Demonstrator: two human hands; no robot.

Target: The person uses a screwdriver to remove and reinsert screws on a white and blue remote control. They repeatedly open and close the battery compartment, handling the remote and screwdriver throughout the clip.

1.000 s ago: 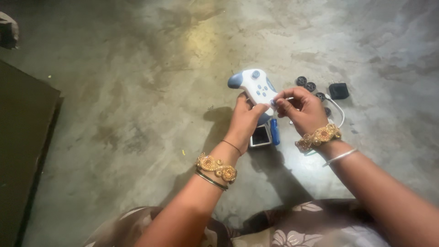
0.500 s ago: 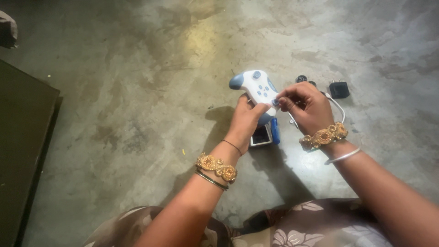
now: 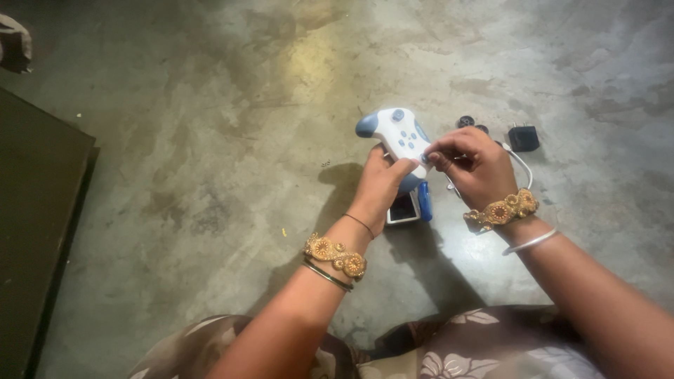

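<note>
I hold a white and blue game controller [image 3: 394, 133] above the concrete floor. My left hand [image 3: 381, 188] grips its near end from below, thumb on the top face. My right hand [image 3: 472, 165] is at the controller's right edge, fingertips pinched together against it; what they pinch is too small to tell. Both wrists wear gold bracelets. Under the hands, on the floor, lies a small white box [image 3: 404, 208] with a blue part beside it.
A black plug adapter [image 3: 523, 137], a white cable [image 3: 523, 168] and small dark round pieces [image 3: 466, 121] lie on the floor to the right. A dark low slab [image 3: 35, 210] sits at the left. My patterned clothing fills the bottom edge.
My right hand has shifted slightly left, closer onto the controller's edge. The controller and left hand stay almost in place.
</note>
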